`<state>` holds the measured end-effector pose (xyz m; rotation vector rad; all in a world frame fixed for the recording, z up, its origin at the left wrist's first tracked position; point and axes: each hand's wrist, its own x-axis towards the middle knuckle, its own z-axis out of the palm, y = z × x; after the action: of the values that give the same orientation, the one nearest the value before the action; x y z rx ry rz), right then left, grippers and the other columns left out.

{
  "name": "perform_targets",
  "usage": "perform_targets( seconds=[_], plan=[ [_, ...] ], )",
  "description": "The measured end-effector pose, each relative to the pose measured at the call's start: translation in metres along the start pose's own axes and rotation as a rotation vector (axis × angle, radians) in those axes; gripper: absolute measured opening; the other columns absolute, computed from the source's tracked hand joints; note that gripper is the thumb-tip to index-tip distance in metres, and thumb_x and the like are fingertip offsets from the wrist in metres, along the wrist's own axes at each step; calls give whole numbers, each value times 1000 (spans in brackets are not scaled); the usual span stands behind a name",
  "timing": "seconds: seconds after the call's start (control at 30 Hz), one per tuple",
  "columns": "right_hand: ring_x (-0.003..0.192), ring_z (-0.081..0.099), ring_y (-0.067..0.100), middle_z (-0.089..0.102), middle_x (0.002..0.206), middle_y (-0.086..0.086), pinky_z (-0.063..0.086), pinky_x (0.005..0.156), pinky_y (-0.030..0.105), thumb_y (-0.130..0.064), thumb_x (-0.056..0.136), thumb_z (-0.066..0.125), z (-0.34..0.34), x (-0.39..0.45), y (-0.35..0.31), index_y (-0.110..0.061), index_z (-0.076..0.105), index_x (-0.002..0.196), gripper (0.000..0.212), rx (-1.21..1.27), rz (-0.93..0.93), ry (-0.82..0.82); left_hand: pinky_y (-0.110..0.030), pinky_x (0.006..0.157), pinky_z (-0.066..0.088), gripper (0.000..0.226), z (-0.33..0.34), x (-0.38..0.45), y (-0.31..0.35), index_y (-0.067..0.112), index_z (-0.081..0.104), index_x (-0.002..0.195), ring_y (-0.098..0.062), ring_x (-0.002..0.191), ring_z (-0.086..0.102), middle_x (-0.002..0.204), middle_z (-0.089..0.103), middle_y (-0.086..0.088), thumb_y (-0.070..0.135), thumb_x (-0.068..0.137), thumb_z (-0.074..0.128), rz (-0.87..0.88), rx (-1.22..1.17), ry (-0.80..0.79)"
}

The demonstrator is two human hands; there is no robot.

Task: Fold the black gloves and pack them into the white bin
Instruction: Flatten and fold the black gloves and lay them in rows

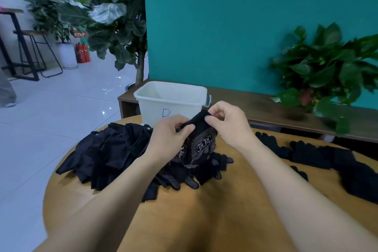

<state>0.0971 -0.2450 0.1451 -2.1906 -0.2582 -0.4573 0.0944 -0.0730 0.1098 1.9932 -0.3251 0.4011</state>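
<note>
Both hands hold up one black glove (201,139) with white grip dots and a printed label, just in front of the white bin (171,100). My left hand (169,137) pinches the glove's cuff from the left. My right hand (229,122) pinches the cuff's top edge from the right. The glove's fingers hang down onto a heap of dotted black gloves (188,174) on the round wooden table (204,210). The bin stands open at the table's far edge, and nothing shows in the part of its inside that I can see.
Dark folded fabric pieces (108,149) are heaped on the table's left. More black gloves (327,159) lie along the right side. Behind the table run a low wooden shelf (266,108) with a leafy plant (327,71) and a teal wall.
</note>
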Motion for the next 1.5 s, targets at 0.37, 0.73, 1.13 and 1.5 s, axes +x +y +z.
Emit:
perform_targets(
  seconds=[0.37, 0.73, 1.13, 1.5],
  plan=[
    [65, 57, 16, 66, 74, 8, 50, 64, 34, -14, 87, 71, -53, -68, -30, -22, 59, 71, 21, 184, 41, 122, -42, 81, 58, 4, -16, -33, 86, 14, 70, 85, -21, 78, 72, 80, 74, -6, 16, 85, 73, -54, -191, 41],
    [63, 48, 11, 58, 66, -1, 42, 62, 26, -8, 84, 72, -65, -105, -31, -18, 59, 70, 21, 303, 91, 217, -28, 77, 56, 14, 0, -52, 101, 21, 68, 81, -14, 77, 69, 77, 71, 2, 25, 78, 81, -28, -94, 104],
    [70, 60, 7, 66, 71, -8, 49, 68, 24, -16, 85, 72, -59, -122, -44, -26, 64, 71, 19, 226, 40, 416, -6, 68, 43, 9, 20, -79, 106, 24, 67, 79, 1, 74, 62, 75, 66, 17, 27, 86, 73, 11, -32, 168],
    [110, 55, -4, 66, 109, -16, 44, 98, 20, -9, 87, 68, -78, -135, -38, -26, 71, 110, 29, 129, -145, 272, -55, 97, 50, 16, 23, -85, 112, 10, 74, 104, -36, 103, 68, 105, 73, -17, 18, 95, 62, -194, -747, -123]
  ],
)
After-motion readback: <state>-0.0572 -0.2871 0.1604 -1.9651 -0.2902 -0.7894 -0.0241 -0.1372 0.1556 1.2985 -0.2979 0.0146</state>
